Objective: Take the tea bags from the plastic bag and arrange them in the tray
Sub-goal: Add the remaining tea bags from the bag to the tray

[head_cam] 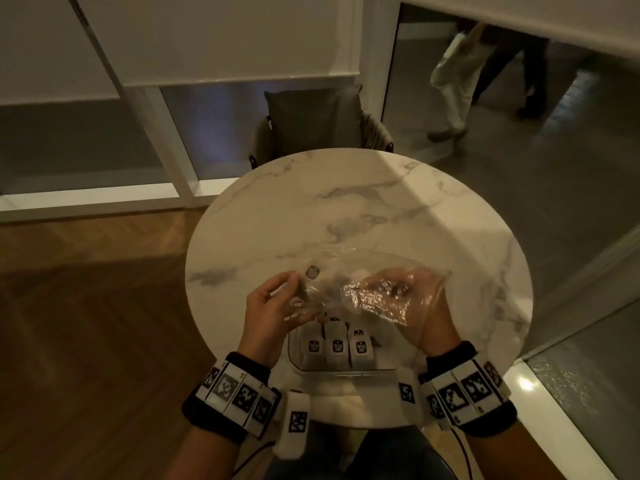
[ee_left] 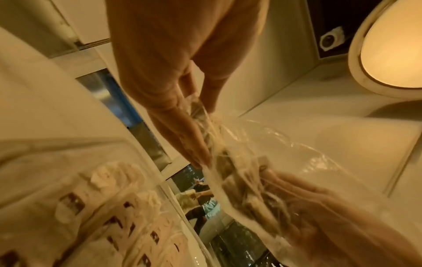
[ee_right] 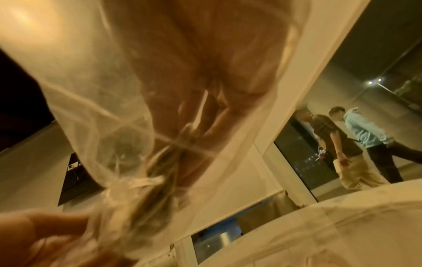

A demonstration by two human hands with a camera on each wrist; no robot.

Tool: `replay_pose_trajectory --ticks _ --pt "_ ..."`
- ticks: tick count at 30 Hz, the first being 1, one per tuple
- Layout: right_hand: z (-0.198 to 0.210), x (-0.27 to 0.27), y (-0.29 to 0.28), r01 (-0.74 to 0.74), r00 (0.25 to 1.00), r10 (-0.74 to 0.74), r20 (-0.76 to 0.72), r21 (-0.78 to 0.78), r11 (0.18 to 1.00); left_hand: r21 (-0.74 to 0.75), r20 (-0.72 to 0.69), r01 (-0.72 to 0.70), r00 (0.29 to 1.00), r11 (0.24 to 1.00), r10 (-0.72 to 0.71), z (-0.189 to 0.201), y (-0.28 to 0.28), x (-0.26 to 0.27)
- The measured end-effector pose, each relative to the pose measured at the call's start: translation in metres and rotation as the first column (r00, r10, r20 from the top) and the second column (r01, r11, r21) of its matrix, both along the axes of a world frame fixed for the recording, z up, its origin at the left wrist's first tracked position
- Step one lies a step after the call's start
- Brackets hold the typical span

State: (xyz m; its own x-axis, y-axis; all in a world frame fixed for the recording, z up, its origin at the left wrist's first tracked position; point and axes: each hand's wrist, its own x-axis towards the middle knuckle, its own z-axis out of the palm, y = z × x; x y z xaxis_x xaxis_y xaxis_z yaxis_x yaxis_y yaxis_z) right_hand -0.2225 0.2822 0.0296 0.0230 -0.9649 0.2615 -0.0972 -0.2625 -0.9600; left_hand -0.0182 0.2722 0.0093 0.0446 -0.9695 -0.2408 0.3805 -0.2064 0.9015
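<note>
A clear plastic bag (head_cam: pixel 349 289) hangs above the near part of the round marble table (head_cam: pixel 346 209). My left hand (head_cam: pixel 273 303) pinches its bunched left end (ee_right: pixel 128 189). My right hand (head_cam: pixel 398 296) is inside the bag, seen through the film, fingers closed on a tea bag (ee_right: pixel 182 137). Another tea bag's tag (head_cam: pixel 312 271) shows inside the bag near my left hand. Below the hands, a clear tray (head_cam: pixel 346 373) holds rows of white tea bags (head_cam: pixel 336 348) with dark labels, also blurred in the left wrist view (ee_left: pixel 91 216).
A dark cushioned chair (head_cam: pixel 311 123) stands at the table's far side. Glass panels run along the back and right, with people walking (head_cam: pixel 457 81) behind them. Wood floor lies to the left. The far half of the tabletop is bare marble.
</note>
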Motion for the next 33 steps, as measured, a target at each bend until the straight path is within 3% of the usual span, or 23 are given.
replay_pose_trajectory --ticks 4,9,15,20,22,24,26,29,32,33 --pt "0.014 0.004 -0.002 -0.017 0.997 0.014 -0.075 -0.034 0.999 0.074 -0.203 0.158 0.969 0.985 -0.141 0.000 0.006 -0.008" --pt "0.023 0.001 0.000 0.043 0.995 -0.050 -0.084 -0.087 0.995 0.073 -0.153 0.083 0.986 0.994 -0.071 -0.006 0.004 -0.006" --pt "0.021 -0.019 -0.005 0.216 0.966 -0.215 0.147 0.006 0.976 0.130 -0.171 -0.051 0.983 0.990 0.073 -0.015 -0.009 0.026" --pt "0.019 -0.022 -0.009 0.294 0.831 -0.341 0.439 0.173 0.940 0.239 -0.178 -0.164 0.961 0.957 0.209 -0.028 -0.022 0.064" --pt "0.020 -0.023 -0.010 0.297 0.814 -0.354 0.460 0.193 0.935 0.260 -0.072 -0.151 0.982 0.954 0.175 -0.030 -0.027 0.073" --pt "0.019 -0.024 -0.011 0.297 0.816 -0.357 0.455 0.199 0.934 0.260 0.156 -0.119 0.985 0.958 0.080 -0.031 -0.031 0.074" --pt "0.016 -0.023 -0.010 0.282 0.827 -0.344 0.445 0.203 0.938 0.252 0.343 -0.147 0.938 0.956 0.054 -0.034 -0.035 0.073" --pt "0.012 -0.020 -0.008 0.248 0.865 -0.312 0.393 0.207 0.946 0.208 0.466 -0.239 0.877 0.948 0.119 -0.041 -0.038 0.070" --pt "0.010 -0.012 -0.009 0.177 0.899 -0.256 0.355 0.240 0.954 -0.078 0.540 -0.289 0.793 0.954 0.284 -0.026 -0.031 0.054" --pt "0.011 -0.008 -0.010 0.142 0.912 -0.225 0.344 0.250 0.958 -0.176 0.485 -0.252 0.819 0.952 0.307 -0.015 -0.029 0.045"
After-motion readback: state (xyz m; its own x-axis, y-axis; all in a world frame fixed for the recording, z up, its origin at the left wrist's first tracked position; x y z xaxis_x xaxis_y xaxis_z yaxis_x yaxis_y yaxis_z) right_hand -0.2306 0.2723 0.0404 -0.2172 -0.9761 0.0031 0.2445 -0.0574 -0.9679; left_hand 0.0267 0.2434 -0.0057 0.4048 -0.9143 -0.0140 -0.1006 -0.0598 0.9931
